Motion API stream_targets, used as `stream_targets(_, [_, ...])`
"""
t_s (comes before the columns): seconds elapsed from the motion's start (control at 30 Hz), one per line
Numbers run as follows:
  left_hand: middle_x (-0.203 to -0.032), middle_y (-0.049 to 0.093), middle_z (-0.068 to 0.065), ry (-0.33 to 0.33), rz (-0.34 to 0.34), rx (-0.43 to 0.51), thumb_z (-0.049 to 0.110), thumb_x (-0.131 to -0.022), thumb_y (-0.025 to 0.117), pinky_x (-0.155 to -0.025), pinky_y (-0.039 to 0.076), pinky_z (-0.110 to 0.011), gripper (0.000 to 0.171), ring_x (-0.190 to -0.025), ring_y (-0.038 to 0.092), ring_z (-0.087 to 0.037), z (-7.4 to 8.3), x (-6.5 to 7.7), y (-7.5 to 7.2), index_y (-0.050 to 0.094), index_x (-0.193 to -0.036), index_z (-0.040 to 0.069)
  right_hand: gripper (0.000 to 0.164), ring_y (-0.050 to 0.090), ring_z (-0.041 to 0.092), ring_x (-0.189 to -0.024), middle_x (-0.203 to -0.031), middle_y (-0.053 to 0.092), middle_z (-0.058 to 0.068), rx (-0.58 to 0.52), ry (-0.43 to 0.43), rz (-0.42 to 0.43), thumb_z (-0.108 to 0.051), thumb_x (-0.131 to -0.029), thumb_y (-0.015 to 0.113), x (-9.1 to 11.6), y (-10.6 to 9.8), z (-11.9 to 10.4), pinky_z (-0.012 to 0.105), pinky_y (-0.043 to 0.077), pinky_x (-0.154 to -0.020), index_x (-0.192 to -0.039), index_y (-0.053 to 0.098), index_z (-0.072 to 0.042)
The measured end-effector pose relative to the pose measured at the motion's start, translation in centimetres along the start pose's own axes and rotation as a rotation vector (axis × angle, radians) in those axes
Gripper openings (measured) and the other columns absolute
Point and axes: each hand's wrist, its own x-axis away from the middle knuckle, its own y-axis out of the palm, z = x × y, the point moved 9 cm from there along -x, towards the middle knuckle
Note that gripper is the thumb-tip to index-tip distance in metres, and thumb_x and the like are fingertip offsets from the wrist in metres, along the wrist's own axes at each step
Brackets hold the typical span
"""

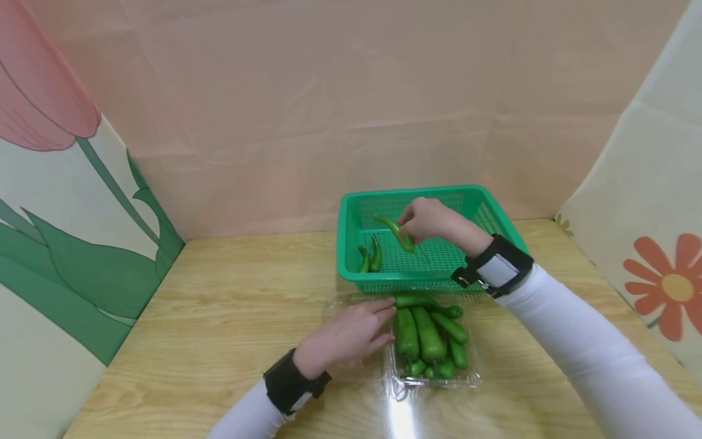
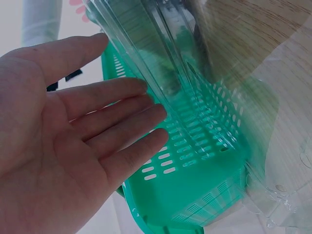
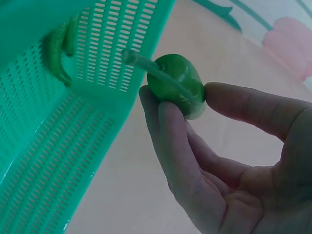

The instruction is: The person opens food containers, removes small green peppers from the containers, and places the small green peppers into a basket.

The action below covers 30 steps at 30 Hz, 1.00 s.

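Observation:
My right hand [image 1: 429,219] pinches a green pepper [image 1: 406,241] between thumb and fingertips, above the green plastic basket [image 1: 344,244]. In the right wrist view the pepper [image 3: 178,87] points its curved stem toward the camera. Two slim green peppers [image 1: 375,255] lie at the basket's left end. In front of the basket, a clear plastic box [image 1: 473,379] holds several green peppers [image 1: 428,335]. My left hand [image 1: 351,332] is at the box's left side, its fingertips by the rim. The left wrist view shows that hand's fingers [image 2: 117,131] nearly straight, nothing gripped.
A wooden tabletop [image 1: 230,305] carries the basket and box. Behind it hangs a plain pinkish cloth [image 1: 263,122], close to the basket's far side. Flower-printed panels [image 1: 669,201] stand at both sides. The box's clear lid [image 1: 340,299] seems folded out under my left hand.

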Motion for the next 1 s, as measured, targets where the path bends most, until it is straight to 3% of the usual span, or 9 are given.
stream_targets(0.33, [-0.141, 0.050, -0.011, -0.004, -0.008, 0.005, 0.039, -0.093, 0.057, -0.101, 0.048, -0.025, 0.051, -0.123, 0.055, -0.020, 0.0, 0.0, -0.1, 0.054, -0.131, 0.005, 0.036, 0.065, 0.015, -0.075, -0.117, 0.065, 0.020, -0.033, 0.058, -0.043, -0.014, -0.087, 0.060, -3.6, -0.1, 0.9, 0.026, 0.058, -0.066, -0.118, 0.064, 0.002])
stream_targets(0.7, [-0.141, 0.050, -0.012, -0.006, -0.004, 0.013, 0.039, -0.093, 0.057, -0.102, 0.047, -0.026, 0.051, -0.124, 0.054, -0.020, 0.1, -0.1, -0.1, 0.054, -0.131, 0.005, 0.037, 0.067, 0.025, -0.092, -0.121, 0.059, 0.024, -0.164, 0.117, -0.069, -0.009, -0.089, 0.061, -5.8, 0.5, 2.0, 0.033, 0.059, -0.082, -0.121, 0.058, 0.008])
stream_targets(0.8, [-0.141, 0.050, -0.012, -0.007, -0.003, 0.012, 0.039, -0.093, 0.057, -0.102, 0.047, -0.026, 0.051, -0.124, 0.054, -0.020, 0.1, -0.1, -0.1, 0.054, -0.131, 0.005, 0.033, 0.066, 0.024, -0.090, -0.123, 0.058, 0.024, -0.174, 0.118, -0.078, -0.009, -0.089, 0.061, -6.5, 0.8, 2.4, 0.031, 0.060, -0.080, -0.117, 0.060, 0.008])
stream_targets(0.9, [-0.141, 0.050, -0.012, -0.011, -0.009, 0.010, 0.039, -0.093, 0.057, -0.103, 0.047, -0.026, 0.051, -0.124, 0.054, -0.020, 0.0, -0.1, 0.0, 0.054, -0.131, 0.005, 0.026, 0.065, 0.018, -0.080, -0.116, 0.062, 0.020, -0.160, 0.123, -0.084, -0.010, -0.089, 0.060, -7.2, 1.1, 2.9, 0.026, 0.060, -0.073, -0.109, 0.063, 0.006])
stream_targets(1.0, [-0.141, 0.049, -0.011, -0.015, -0.010, 0.007, 0.040, -0.093, 0.056, -0.103, 0.047, -0.026, 0.051, -0.125, 0.053, -0.020, 0.0, -0.1, 0.1, 0.054, -0.132, 0.005, 0.018, 0.063, 0.012, -0.069, -0.099, 0.067, 0.015, -0.156, 0.148, -0.086, -0.010, -0.088, 0.060, -7.9, 1.4, 3.4, 0.024, 0.059, -0.068, -0.097, 0.065, 0.005])
